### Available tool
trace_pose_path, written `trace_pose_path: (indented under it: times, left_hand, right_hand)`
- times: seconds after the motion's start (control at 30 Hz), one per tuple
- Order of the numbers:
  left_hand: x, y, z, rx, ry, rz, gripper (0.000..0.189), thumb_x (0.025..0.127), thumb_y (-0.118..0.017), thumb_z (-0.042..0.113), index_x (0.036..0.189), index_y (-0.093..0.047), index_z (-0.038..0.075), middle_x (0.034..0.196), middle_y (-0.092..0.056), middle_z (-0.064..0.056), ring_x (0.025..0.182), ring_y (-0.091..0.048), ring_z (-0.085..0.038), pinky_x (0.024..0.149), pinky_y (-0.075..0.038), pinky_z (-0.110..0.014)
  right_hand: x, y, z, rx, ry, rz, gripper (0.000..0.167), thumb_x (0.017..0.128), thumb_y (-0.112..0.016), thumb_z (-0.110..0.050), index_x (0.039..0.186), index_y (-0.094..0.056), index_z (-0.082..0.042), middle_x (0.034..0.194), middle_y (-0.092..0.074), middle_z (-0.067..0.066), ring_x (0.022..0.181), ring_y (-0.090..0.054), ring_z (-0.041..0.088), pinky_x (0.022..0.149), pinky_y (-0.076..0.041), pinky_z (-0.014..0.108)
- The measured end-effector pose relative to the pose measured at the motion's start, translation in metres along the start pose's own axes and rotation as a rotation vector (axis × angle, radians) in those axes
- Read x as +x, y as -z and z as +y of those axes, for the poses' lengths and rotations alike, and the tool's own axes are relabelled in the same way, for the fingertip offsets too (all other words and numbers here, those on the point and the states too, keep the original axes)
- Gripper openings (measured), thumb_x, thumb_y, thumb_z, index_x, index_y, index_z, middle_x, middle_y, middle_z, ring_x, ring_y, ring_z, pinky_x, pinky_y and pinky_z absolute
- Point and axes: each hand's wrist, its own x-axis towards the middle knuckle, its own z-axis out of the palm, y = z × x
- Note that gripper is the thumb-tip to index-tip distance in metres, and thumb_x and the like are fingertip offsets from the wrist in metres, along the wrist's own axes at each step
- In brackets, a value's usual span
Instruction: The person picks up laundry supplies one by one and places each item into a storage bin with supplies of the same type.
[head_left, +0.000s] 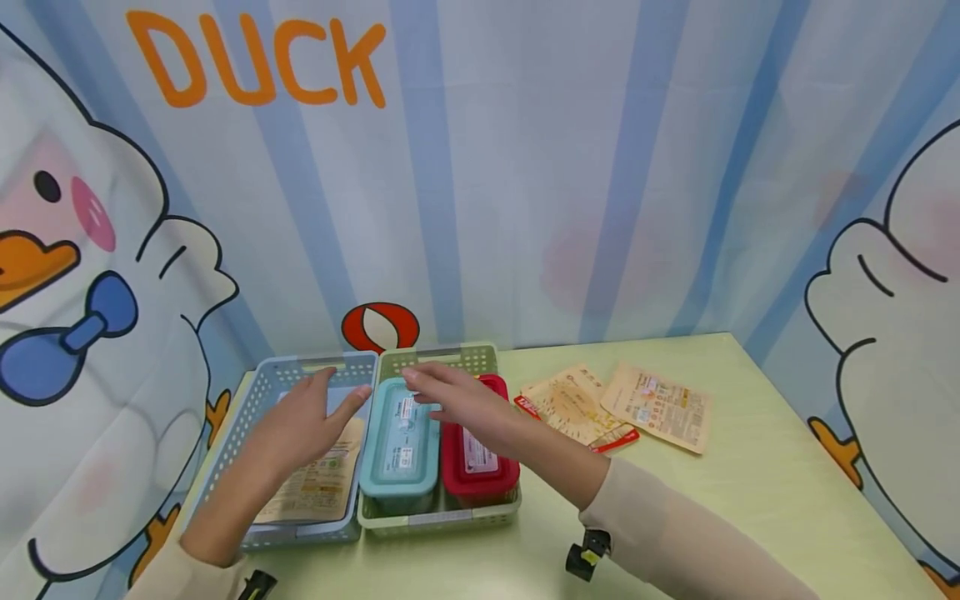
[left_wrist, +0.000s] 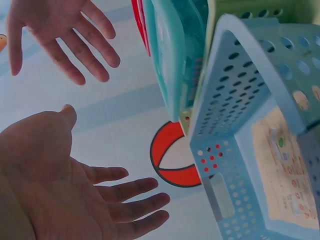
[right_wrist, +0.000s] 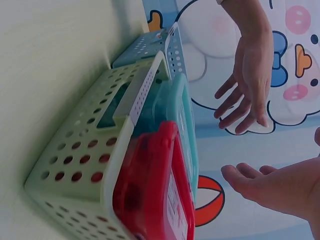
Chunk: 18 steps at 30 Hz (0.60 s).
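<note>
Above the blue basket (head_left: 300,531) hovers my left hand (head_left: 300,425), its fingers extended and holding nothing. A beige printed packet (head_left: 322,483) lies in that basket, partly covered by the hand in the head view. My right hand (head_left: 468,404) is over the green basket (head_left: 442,523), fingers straight and nothing in them. Inside the green basket, a teal-lidded container (head_left: 401,442) stands beside a red-lidded container (head_left: 480,467); both carry white labels. The right wrist view shows both the red container (right_wrist: 150,185) and the teal container (right_wrist: 185,120) rising above the basket's rim.
Right of the baskets, a beige packet with red edges (head_left: 573,404) and another beige packet (head_left: 660,407) lie on the pale green table (head_left: 750,492). A striped curtain with duck drawings (head_left: 517,167) hangs behind the table. The two baskets stand side by side.
</note>
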Motion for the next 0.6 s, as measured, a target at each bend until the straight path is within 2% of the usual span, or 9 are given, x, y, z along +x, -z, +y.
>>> trace_pose_path:
  times: [0.27,0.43,0.6]
  left_hand:
    - [0.001,-0.003,0.019,-0.046,-0.066,0.081,0.1,0.105,-0.04,0.072,0.164,-0.022,-0.007,0.165,-0.028,-0.036,0.149,-0.034,-0.055,0.112,-0.037,-0.073]
    - [0.004,-0.005,0.029,-0.073,-0.102,0.145,0.098,0.104,-0.041,0.072,0.165,-0.025,-0.004,0.166,-0.032,-0.031,0.148,-0.037,-0.052,0.11,-0.041,-0.072]
    - [0.008,-0.012,0.036,-0.131,-0.186,0.222,0.094,0.102,-0.056,0.067,0.165,-0.03,0.002,0.165,-0.037,-0.024,0.147,-0.041,-0.047,0.11,-0.043,-0.07]
  right_hand:
    - [-0.009,0.021,-0.003,-0.093,0.039,0.035,0.064,0.104,-0.06,-0.054,0.156,-0.049,-0.019,0.152,-0.055,0.005,0.143,-0.05,0.038,0.115,-0.045,0.058]
    - [-0.014,0.034,-0.013,-0.173,0.063,0.06,0.062,0.104,-0.061,-0.053,0.155,-0.05,-0.019,0.15,-0.056,0.004,0.138,-0.055,0.032,0.112,-0.048,0.056]
    - [-0.018,0.047,-0.013,-0.232,0.068,0.079,0.062,0.103,-0.062,-0.051,0.155,-0.05,-0.019,0.151,-0.056,0.003,0.136,-0.057,0.027,0.111,-0.05,0.054]
